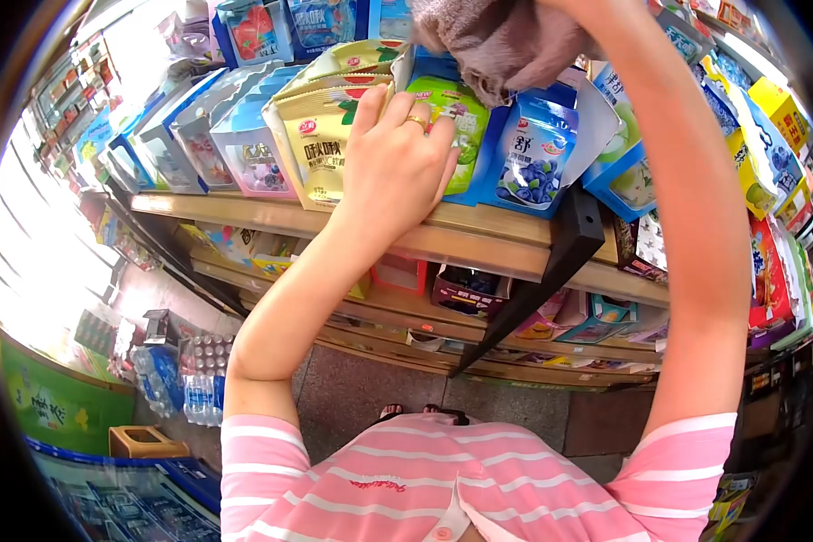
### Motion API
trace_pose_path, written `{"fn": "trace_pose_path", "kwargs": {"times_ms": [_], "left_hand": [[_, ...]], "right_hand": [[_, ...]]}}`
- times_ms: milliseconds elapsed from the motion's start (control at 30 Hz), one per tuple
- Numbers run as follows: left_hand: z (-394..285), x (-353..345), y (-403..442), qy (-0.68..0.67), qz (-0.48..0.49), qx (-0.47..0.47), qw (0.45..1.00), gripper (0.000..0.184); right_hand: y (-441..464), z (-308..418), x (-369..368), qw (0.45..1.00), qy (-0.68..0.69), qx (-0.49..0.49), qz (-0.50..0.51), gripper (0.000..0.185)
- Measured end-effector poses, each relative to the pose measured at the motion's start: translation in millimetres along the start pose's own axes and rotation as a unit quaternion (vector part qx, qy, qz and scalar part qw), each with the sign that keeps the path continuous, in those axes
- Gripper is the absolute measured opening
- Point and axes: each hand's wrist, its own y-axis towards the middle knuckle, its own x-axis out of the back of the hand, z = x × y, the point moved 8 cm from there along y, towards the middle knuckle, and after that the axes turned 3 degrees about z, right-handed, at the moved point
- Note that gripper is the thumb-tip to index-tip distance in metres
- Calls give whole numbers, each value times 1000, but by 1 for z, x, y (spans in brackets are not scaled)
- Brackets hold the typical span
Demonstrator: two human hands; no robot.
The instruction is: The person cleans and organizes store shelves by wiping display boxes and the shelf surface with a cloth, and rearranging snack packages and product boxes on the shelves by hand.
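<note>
My left hand (pixel 402 149) rests against the candy packets on the shelf, fingers somewhat apart and bent, a ring on one of them. Under and beside it are a yellow gummy packet (pixel 309 149) and a green packet (pixel 461 126); its fingertips are partly hidden. At the top edge my right hand (pixel 580 7) is mostly cut off by the frame. From it hangs a bunched greyish-mauve cloth (pixel 501 45), above the blueberry packet (pixel 537 154) in its blue display box. My right arm reaches up past the right side of the shelf.
The wooden shelf (pixel 479 230) carries several display boxes, with more boxed goods on lower tiers. A black bracket (pixel 569 239) stands out at the shelf's right. Yellow and red packages (pixel 768 271) line the far right. Bottled drinks (pixel 203 397) stand on the floor at left.
</note>
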Motion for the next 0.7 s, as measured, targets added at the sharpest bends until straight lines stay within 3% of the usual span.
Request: {"fn": "trace_pose_path", "kwargs": {"times_ms": [100, 200, 233, 300, 333, 400, 500, 567, 600, 667, 700], "left_hand": [[0, 10, 13, 53, -68, -29, 996, 33], [0, -3, 25, 65, 53, -12, 996, 39], [-5, -7, 24, 81, 56, -22, 995, 39], [-9, -18, 20, 82, 52, -30, 995, 34], [-16, -24, 17, 80, 52, -32, 995, 34], [-19, -24, 12, 73, -25, -21, 997, 26], [-16, -32, 8, 55, -48, -19, 997, 20], [-17, -34, 7, 35, -65, -7, 997, 20], [-16, -36, 6, 14, -71, -1, 997, 19], [-14, -37, 3, -11, -78, 7, 997, 18], [-14, -37, 3, -15, -77, 6, 997, 18]], "right_hand": [[5, 5, 11, 995, -50, 85, -25, 19], [-3, 20, 14, 988, -107, 108, -38, 18], [-10, 30, -19, 977, 80, 170, 103, 16], [-13, 37, -59, 904, 283, 253, 197, 41], [-35, 63, -45, 828, 356, 124, 415, 51], [-36, 84, -84, 839, 284, 160, 437, 54], [-36, 89, -99, 852, 240, 160, 437, 57], [-35, 95, -109, 884, 184, 237, 357, 44], [-39, 104, -112, 882, 187, 233, 364, 44], [-32, 111, -107, 947, 28, 190, 257, 18], [-31, 113, -99, 964, 11, 193, 183, 10]]}}
